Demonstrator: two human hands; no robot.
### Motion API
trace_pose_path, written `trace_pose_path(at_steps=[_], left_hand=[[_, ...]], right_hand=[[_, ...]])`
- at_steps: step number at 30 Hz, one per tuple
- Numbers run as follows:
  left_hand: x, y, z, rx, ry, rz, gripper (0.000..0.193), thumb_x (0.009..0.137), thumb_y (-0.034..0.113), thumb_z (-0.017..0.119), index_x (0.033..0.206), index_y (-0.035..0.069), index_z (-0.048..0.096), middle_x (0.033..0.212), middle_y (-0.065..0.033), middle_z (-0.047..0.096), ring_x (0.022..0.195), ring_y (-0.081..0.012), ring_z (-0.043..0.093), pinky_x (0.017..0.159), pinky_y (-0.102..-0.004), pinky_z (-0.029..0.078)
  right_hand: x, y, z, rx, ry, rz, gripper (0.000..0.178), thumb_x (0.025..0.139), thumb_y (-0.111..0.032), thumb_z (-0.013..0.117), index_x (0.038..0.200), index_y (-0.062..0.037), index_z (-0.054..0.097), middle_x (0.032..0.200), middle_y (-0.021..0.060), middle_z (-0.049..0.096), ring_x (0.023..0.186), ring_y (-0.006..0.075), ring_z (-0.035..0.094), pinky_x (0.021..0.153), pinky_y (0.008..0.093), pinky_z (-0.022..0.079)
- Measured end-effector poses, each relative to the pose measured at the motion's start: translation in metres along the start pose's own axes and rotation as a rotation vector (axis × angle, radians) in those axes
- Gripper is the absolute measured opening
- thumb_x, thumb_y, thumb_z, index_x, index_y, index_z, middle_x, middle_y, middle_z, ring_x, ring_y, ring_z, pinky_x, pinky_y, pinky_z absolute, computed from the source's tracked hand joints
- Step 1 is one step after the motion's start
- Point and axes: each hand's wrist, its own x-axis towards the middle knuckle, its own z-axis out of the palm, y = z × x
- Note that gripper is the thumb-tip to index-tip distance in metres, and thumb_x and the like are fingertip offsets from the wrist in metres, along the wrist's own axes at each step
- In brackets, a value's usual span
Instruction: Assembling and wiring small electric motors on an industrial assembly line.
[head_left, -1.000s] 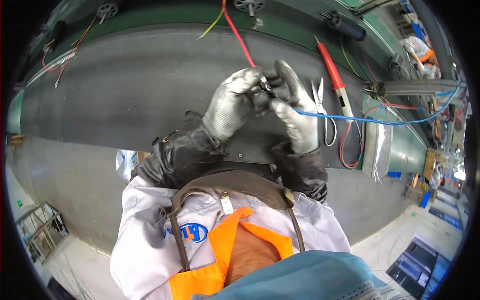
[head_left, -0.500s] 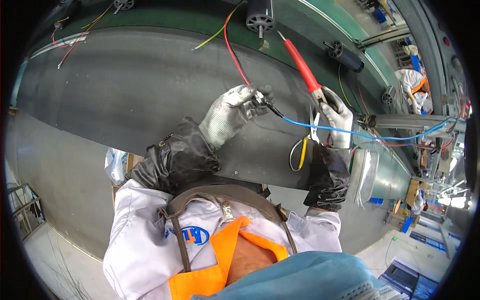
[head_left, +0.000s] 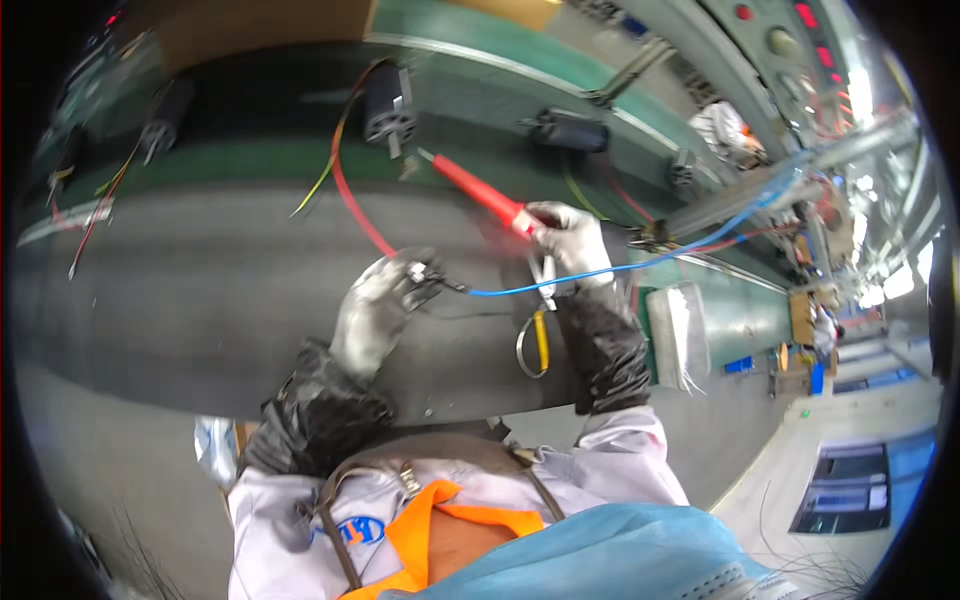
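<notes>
My left hand (head_left: 375,310), in a pale glove, is closed on a metal clip (head_left: 424,274) where a red wire (head_left: 350,195) meets a blue wire (head_left: 620,268). The red wire runs up to a black cylindrical motor (head_left: 388,105), which also has a yellow-green wire. In my gloved right hand (head_left: 572,240) is a red-handled test probe (head_left: 480,190). Its metal tip points up and left, close to the motor's shaft end. Scissors with a yellow handle (head_left: 542,340) are just below my right hand; I cannot tell whether it touches them.
Both hands are over a dark conveyor belt (head_left: 200,300). More motors, one at the right (head_left: 570,131) and one at the left (head_left: 168,118), rest across the line. A metal beam (head_left: 720,205) and a white bundle (head_left: 678,335) are to the right. A person (head_left: 725,130) is farther off.
My view has shifted and turned, so the whole scene sits differently. The probe now slants more flatly, its tip still near the motor. My left hand keeps its hold on the clip.
</notes>
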Motion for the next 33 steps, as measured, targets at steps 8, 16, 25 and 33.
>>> trace_pose_path(at_steps=[8,16,25,33], left_hand=[[-0.001,-0.004,0.013,0.092,0.061,-0.041,0.038,0.104,0.031,0.053,0.117,-0.003,0.064,0.122,-0.0168,0.066,0.119,-0.0294,0.062,0.100,-0.0428,0.050],[0.003,0.028,0.011,0.974,0.283,0.067,0.030,0.103,0.027,0.058,0.097,-0.001,0.068,0.083,-0.0075,0.068,0.082,-0.0136,0.063,0.077,-0.0305,0.049],[-0.036,0.146,-0.043,2.260,1.042,1.114,0.036,0.092,0.014,0.070,0.125,0.002,0.063,0.126,-0.0162,0.064,0.116,-0.0356,0.059,0.103,-0.0458,0.045],[0.041,0.029,-0.004,2.121,-0.293,0.563,0.040,0.083,0.019,0.070,0.120,0.006,0.062,0.117,-0.0134,0.063,0.120,-0.0326,0.057,0.104,-0.0470,0.044]], right_hand=[[-0.123,0.086,-0.054,-1.048,0.363,-0.110,0.058,0.088,-0.008,0.074,0.142,-0.0022,0.055,0.095,0.0033,0.064,0.088,0.0121,0.063,0.077,0.0267,0.054],[-0.125,-0.067,0.023,0.606,-0.529,-0.292,0.043,0.095,-0.028,0.066,0.128,-0.0001,0.067,0.074,-0.0012,0.059,0.061,0.0112,0.059,0.055,0.0229,0.043],[-0.088,0.027,-0.026,0.332,-0.069,0.079,0.052,0.101,-0.030,0.063,0.138,0.0060,0.056,0.098,0.0164,0.072,0.079,0.0193,0.070,0.074,0.0319,0.058],[0.140,0.059,-0.006,1.184,-0.140,0.373,0.055,0.104,-0.032,0.056,0.143,0.0057,0.047,0.133,0.0236,0.059,0.125,0.0357,0.057,0.099,0.0515,0.052]])
